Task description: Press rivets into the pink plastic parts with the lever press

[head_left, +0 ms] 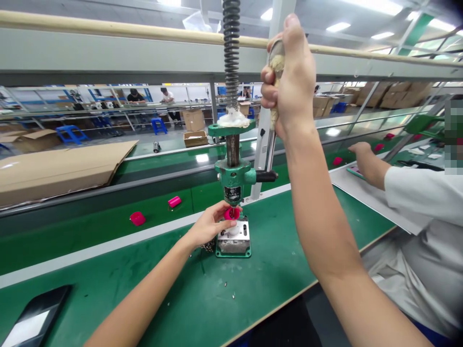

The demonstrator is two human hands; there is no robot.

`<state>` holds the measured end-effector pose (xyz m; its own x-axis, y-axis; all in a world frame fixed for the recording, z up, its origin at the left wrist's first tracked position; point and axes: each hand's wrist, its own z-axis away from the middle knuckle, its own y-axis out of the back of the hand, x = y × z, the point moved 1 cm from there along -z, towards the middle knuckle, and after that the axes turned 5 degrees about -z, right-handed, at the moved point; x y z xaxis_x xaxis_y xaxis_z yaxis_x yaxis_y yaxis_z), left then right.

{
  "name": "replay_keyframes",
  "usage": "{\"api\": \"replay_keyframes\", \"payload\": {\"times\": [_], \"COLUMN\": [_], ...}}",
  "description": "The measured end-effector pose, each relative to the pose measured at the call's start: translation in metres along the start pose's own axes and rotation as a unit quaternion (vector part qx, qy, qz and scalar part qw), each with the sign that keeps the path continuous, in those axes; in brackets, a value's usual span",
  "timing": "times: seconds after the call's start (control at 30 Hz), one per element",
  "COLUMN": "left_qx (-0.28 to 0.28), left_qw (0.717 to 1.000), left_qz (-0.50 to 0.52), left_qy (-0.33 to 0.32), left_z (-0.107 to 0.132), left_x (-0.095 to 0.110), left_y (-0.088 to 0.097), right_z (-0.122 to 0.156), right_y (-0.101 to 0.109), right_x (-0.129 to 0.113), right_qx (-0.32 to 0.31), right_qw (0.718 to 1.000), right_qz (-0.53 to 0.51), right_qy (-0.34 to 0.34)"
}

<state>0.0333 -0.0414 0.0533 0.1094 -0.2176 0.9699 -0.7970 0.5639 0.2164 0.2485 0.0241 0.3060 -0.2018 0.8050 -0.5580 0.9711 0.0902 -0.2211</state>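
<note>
A green hand press (233, 179) with a tall black spring stands on the green bench in front of me. My right hand (294, 79) is raised, its fingers wrapped round the press's lever handle (277, 65), which has a worn, tan wrapping. Down at the press base, my left hand (213, 224) grips a pink round plastic part (231, 214) between thumb and fingers. That part sits directly beneath the press ram, over a white round seat on the metal fixture (224, 233). Whether the ram tip touches the part I cannot tell.
Pink parts (137, 219) lie on the green conveyor behind the bench. A dark phone-like slab (39, 315) rests at lower left. Tiny metal pieces (233, 296) are scattered before the press. At right, a co-worker's arm (376, 168) reaches over a grey sheet. Flat cardboard (65, 168) lies beyond the conveyor.
</note>
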Motion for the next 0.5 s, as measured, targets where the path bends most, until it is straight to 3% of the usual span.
{"api": "replay_keyframes", "payload": {"times": [0.2,0.5], "left_qx": [0.007,-0.009], "left_qw": [0.998,0.996], "left_qz": [0.068,0.09], "left_qy": [0.01,0.007], "left_z": [0.0003,0.0028], "left_x": [-0.0078,-0.0057], "left_y": [-0.0037,-0.0094], "right_z": [0.0023,0.0062], "right_y": [-0.0016,-0.0007], "right_x": [-0.0021,-0.0039], "right_qx": [0.033,0.026], "right_qw": [0.999,0.999], "right_qz": [-0.006,0.001], "right_qy": [0.001,-0.025]}}
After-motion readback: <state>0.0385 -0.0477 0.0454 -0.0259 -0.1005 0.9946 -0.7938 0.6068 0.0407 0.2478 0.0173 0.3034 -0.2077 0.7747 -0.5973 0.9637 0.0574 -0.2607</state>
